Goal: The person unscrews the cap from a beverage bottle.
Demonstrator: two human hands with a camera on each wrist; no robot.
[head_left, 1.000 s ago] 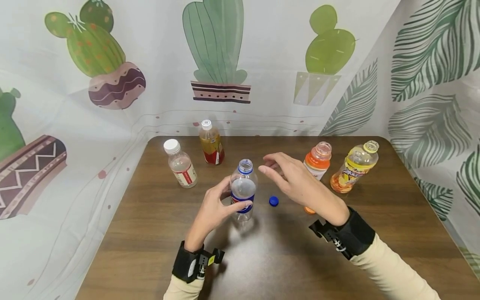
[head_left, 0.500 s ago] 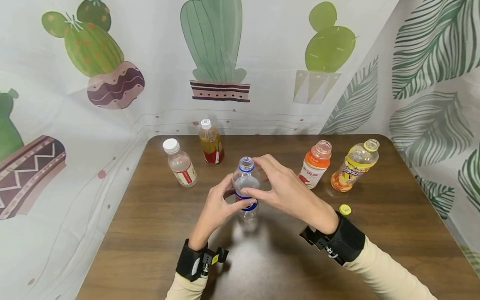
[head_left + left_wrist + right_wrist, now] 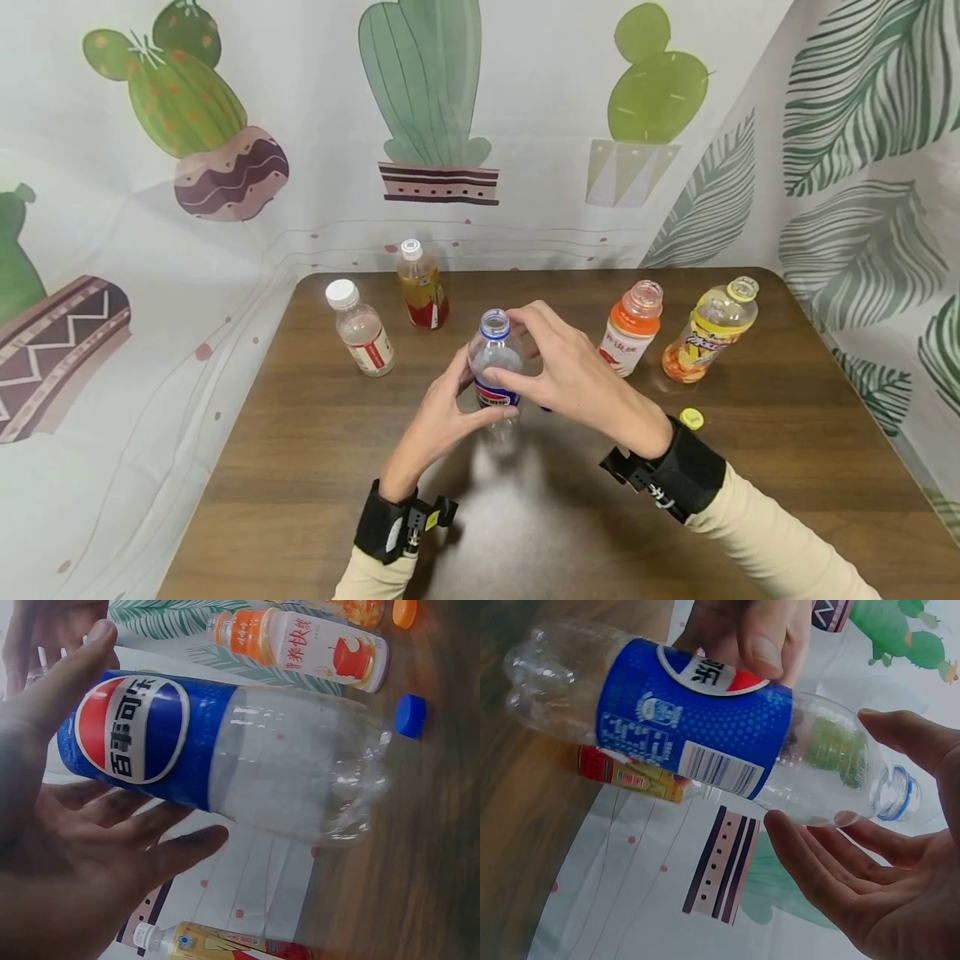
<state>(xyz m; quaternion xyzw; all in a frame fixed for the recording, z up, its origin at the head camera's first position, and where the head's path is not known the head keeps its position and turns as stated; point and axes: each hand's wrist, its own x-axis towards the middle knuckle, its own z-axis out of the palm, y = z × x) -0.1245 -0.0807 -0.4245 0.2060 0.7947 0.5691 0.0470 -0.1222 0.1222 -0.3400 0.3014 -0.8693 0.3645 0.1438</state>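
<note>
An uncapped clear soda bottle (image 3: 495,354) with a blue label stands upright between both hands and looks empty. My left hand (image 3: 437,421) grips it around the label, thumb in front; the left wrist view shows the label's red, white and blue emblem (image 3: 133,729). Higher up, my right hand (image 3: 581,367) holds the bottle's shoulder between thumb and fingers, just below the open neck (image 3: 898,793). The blue cap (image 3: 410,715) lies on the table to the right of the bottle; in the head view the right hand hides most of it.
At the left stand a white-capped clear bottle (image 3: 365,333) and a white-capped amber drink bottle (image 3: 423,287). Uncapped at the right are an orange-and-white bottle (image 3: 630,329) and a yellow-labelled bottle (image 3: 708,333). A yellow cap (image 3: 691,418) and an orange cap (image 3: 405,613) lie on the wooden table (image 3: 300,475).
My right hand has come left from beside the bottle and taken hold of its shoulder. The bottle has shifted slightly right and turned, showing more of its emblem.
</note>
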